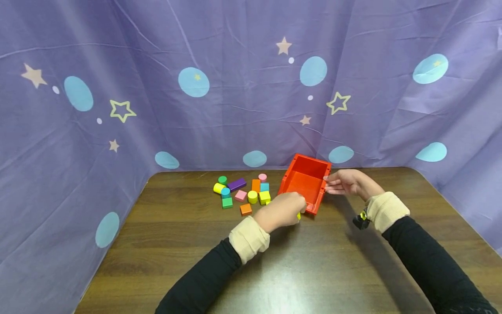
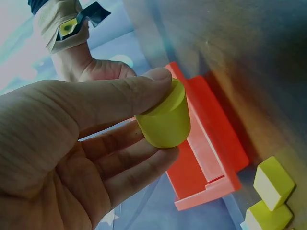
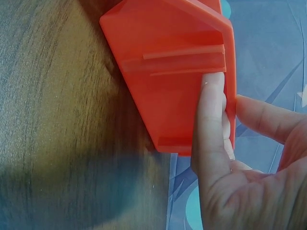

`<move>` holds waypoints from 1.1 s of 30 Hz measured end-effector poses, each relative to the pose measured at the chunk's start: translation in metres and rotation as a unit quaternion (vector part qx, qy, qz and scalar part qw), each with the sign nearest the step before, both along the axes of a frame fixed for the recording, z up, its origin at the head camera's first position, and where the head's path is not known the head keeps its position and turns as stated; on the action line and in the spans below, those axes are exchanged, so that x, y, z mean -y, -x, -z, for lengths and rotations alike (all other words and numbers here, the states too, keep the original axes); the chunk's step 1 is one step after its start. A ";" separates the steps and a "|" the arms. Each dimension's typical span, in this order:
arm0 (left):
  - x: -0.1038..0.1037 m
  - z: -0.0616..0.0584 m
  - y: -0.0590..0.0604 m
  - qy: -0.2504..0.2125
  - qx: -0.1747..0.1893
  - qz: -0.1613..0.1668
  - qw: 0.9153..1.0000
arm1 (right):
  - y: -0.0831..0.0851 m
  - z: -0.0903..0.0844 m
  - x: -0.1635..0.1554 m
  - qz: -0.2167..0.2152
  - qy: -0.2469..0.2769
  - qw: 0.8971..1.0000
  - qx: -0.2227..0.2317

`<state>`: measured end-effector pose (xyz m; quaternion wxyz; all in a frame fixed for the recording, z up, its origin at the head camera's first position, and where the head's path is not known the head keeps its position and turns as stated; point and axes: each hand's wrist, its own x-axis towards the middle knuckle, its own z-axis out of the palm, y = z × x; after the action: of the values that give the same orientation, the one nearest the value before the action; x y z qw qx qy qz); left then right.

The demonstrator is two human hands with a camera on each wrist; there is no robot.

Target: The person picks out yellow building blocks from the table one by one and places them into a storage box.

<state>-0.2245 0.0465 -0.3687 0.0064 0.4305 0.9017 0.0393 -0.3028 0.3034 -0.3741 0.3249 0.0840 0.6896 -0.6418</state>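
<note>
My left hand point(image 1: 294, 210) pinches a yellow cylinder point(image 2: 164, 122) between thumb point(image 2: 139, 88) and fingers, just off the near-left corner of a red plastic bin point(image 1: 310, 168). In the head view only a sliver of the cylinder point(image 1: 299, 216) shows under the hand. My right hand point(image 1: 329, 184) grips the bin's right wall. In the right wrist view the forefinger point(image 3: 211, 120) lies along the bin point(image 3: 168, 81) while the thumb presses the other side of its rim. The bin looks tilted, and its inside shows nothing in it.
Several coloured blocks point(image 1: 243, 192) lie scattered on the brown wooden table point(image 1: 313, 270) left of the bin; two yellow ones point(image 2: 272, 182) show in the left wrist view. A purple star-patterned cloth point(image 1: 235, 87) surrounds the table on three sides.
</note>
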 end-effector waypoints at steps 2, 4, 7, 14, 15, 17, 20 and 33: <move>-0.001 -0.002 0.002 -0.002 0.004 -0.001 1.000 | 0.000 0.000 0.000 -0.001 -0.003 1.000 -0.003; -0.002 -0.004 0.004 -0.006 0.012 -0.004 1.000 | 0.001 0.001 0.000 -0.005 -0.005 1.000 -0.005; -0.002 -0.007 0.009 -0.015 0.024 -0.008 1.000 | 0.001 0.001 0.001 -0.012 -0.008 1.000 -0.008; -0.004 -0.014 0.021 -0.023 0.028 -0.023 0.999 | 0.002 0.003 0.002 -0.014 -0.006 1.000 -0.003; -0.005 -0.016 0.022 -0.023 0.030 -0.026 0.999 | 0.002 0.003 0.001 -0.015 -0.004 1.000 -0.001; -0.005 -0.020 0.026 -0.026 0.035 -0.029 0.999 | 0.002 0.003 0.000 -0.015 -0.001 1.000 0.002; -0.007 -0.026 0.031 -0.031 0.042 -0.030 0.998 | 0.003 0.003 0.000 -0.012 0.000 1.000 0.007; -0.021 -0.044 0.047 -0.046 0.070 -0.030 0.996 | 0.003 0.003 0.000 -0.010 0.003 1.000 0.008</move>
<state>-0.2710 0.0677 -0.3246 0.0482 0.3993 0.9089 0.1104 -0.3055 0.3033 -0.3768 0.3366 0.0811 0.6861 -0.6399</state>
